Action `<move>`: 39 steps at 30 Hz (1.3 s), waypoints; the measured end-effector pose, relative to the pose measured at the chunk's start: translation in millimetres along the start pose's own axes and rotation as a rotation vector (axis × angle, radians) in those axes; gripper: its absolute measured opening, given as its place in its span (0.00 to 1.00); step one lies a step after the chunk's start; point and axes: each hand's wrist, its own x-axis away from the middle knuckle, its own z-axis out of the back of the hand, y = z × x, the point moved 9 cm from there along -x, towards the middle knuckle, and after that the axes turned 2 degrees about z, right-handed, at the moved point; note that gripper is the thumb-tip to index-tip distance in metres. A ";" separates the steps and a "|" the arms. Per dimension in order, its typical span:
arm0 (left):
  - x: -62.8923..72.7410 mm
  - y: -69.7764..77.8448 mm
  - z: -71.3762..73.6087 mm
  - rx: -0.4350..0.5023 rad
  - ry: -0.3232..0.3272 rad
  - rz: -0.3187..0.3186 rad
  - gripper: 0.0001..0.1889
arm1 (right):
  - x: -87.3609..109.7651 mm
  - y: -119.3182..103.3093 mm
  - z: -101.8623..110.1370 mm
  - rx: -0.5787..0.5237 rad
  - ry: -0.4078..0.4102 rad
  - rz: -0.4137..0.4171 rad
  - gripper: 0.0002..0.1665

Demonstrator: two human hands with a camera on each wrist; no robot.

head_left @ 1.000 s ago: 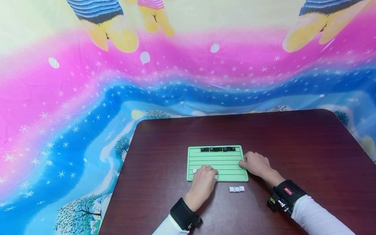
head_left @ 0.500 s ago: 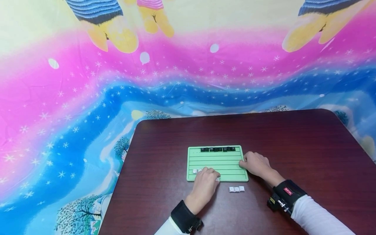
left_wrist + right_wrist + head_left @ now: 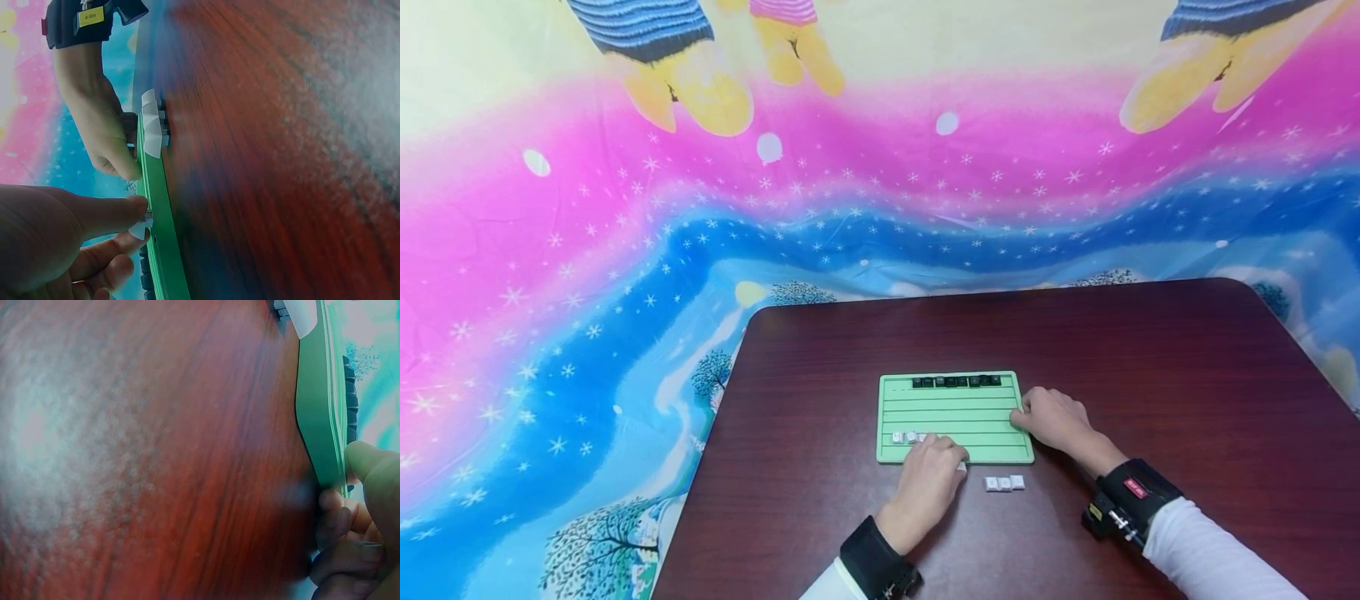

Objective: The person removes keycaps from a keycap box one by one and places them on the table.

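Observation:
My left hand (image 3: 931, 475) is over the near edge of a green ridged board (image 3: 951, 415). Its thumb and finger pinch a small white keycap (image 3: 139, 229) at that edge. Left of the fingers, white keycaps (image 3: 897, 437) stand in a lower row of the board, partly covered by the hand. Three more white keycaps (image 3: 1004, 483) lie side by side on the table, just in front of the board. My right hand (image 3: 1054, 417) grips the board's right edge, thumb (image 3: 365, 459) on top and fingers curled at the side.
Several black keycaps (image 3: 957, 381) line the board's top row. The dark red-brown table (image 3: 820, 375) has rounded far corners, and a printed cloth (image 3: 880, 167) hangs behind it. Each wrist wears a black strap with a camera.
My left hand has slid right and toward the table's near side with the white keycap, uncovering more of the white keycaps in the lower row. The right hand and board stay in place.

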 end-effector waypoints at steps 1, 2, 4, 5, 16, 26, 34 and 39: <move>-0.1 0.7 -0.3 0.001 -0.002 -0.001 0.08 | -0.1 0.1 -0.2 0.003 -0.001 -0.001 0.27; -0.1 1.5 -0.5 0.002 -0.004 -0.004 0.08 | -0.1 0.2 -0.2 0.004 -0.002 -0.002 0.27; 0.0 3.0 -0.7 0.009 -0.006 -0.011 0.08 | -0.3 0.6 -0.1 0.005 -0.004 -0.006 0.27; 0.1 3.8 -0.6 0.011 -0.005 -0.016 0.08 | -0.4 0.7 0.0 0.006 -0.005 -0.006 0.27; 1.4 10.6 2.0 0.013 0.004 -0.046 0.10 | -0.4 0.5 0.3 0.004 -0.010 -0.001 0.27; 2.1 19.3 -2.5 -0.001 -0.030 -0.069 0.10 | -0.6 0.2 -0.1 0.007 -0.011 -0.006 0.27; 3.0 25.5 -5.5 -0.022 -0.031 -0.091 0.09 | -0.3 0.0 -0.1 0.005 -0.016 -0.013 0.27; 2.1 25.9 -6.6 -0.023 -0.049 -0.079 0.09 | -0.9 0.5 -0.5 0.003 -0.019 -0.014 0.27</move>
